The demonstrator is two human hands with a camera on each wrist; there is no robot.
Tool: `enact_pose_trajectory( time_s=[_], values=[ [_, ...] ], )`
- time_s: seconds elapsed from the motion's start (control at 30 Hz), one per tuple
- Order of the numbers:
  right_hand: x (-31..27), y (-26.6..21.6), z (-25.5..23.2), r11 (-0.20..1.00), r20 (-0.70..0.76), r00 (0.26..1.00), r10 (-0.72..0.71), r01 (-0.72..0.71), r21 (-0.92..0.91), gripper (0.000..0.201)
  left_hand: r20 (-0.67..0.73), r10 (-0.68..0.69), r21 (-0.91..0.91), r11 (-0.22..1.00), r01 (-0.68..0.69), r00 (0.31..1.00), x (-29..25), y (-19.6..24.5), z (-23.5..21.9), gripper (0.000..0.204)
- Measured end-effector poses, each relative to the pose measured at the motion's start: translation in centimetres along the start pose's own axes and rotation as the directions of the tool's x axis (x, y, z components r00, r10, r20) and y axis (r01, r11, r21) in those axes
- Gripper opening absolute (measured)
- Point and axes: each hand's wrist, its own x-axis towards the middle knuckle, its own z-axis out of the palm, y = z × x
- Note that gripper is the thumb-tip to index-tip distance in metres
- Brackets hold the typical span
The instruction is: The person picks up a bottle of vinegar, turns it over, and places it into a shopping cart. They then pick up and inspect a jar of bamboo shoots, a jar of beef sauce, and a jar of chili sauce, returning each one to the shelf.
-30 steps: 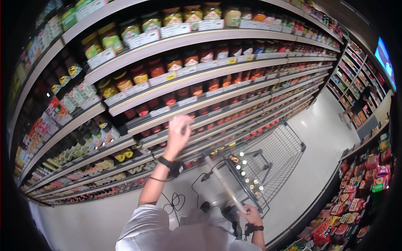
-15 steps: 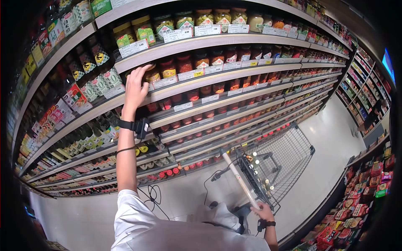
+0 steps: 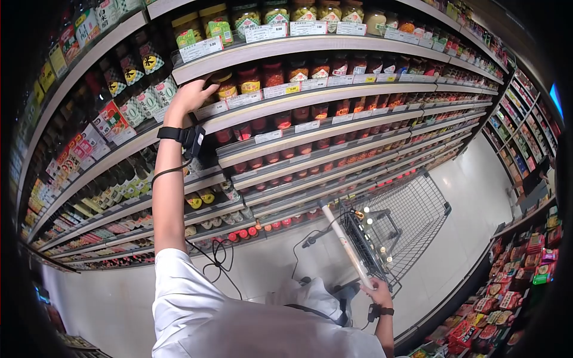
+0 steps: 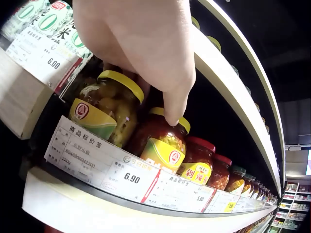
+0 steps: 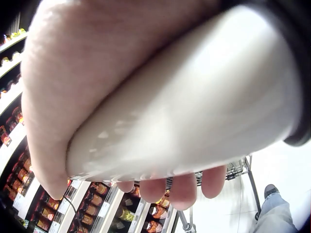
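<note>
My left hand reaches onto a shelf of jars, its thumb stretched out straight. In the left wrist view that hand comes down over a yellow-lidded jar of greenish pickled peppers, with its fingers partly hidden behind the jar. The thumb tip overlaps the yellow lid of a darker red jar beside it. Both jars stand upright on the shelf. Lower right, my right hand grips the pale handle of a shopping cart; the right wrist view shows its fingers wrapped under the handle.
The wire cart carries several bottles with light caps. Price tags line the shelf edge, and another shelf runs just above the left hand. Packaged food is stacked at right. A black cable loops near the floor.
My left hand has moved up and left from the lower shelves to the yellow-lidded jars, then slightly farther in. The right hand stays on the cart handle.
</note>
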Motion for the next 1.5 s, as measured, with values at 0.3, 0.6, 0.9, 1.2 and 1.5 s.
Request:
enact_pose_trajectory(
  time_s=[0.3,0.6,0.9,1.2,1.5],
  values=[
    [-0.6,-2.4,-0.1,0.996,0.033,0.997,0.066,-0.068,0.063,0.032,0.343,-0.227,0.141,0.972,0.189,0.911,1.9,-5.7,2.3,0.065],
    [-0.3,-2.1,0.2,0.994,0.005,0.999,0.048,-0.048,0.1,0.032,0.341,-0.222,0.123,0.974,0.19,0.914,1.6,-3.5,0.9,0.088],
    [-0.4,-1.0,0.5,0.975,-0.103,0.99,-0.092,0.069,-0.211,0.037,0.397,-0.076,0.304,0.951,-0.053,0.915,1.5,-4.4,1.4,0.046],
    [-0.3,-8.6,-1.2,0.674,0.08,0.993,-0.084,0.116,-0.729,0.032,0.457,-0.101,0.357,0.931,-0.078,0.884,1.4,-2.8,0.3,0.047],
    [-3.2,-40.9,-5.5,0.323,-0.102,0.354,-0.93,0.917,0.235,0.015,0.424,-0.273,0.186,0.959,0.212,0.863,1.8,-2.2,0.0,0.082]
  ],
)
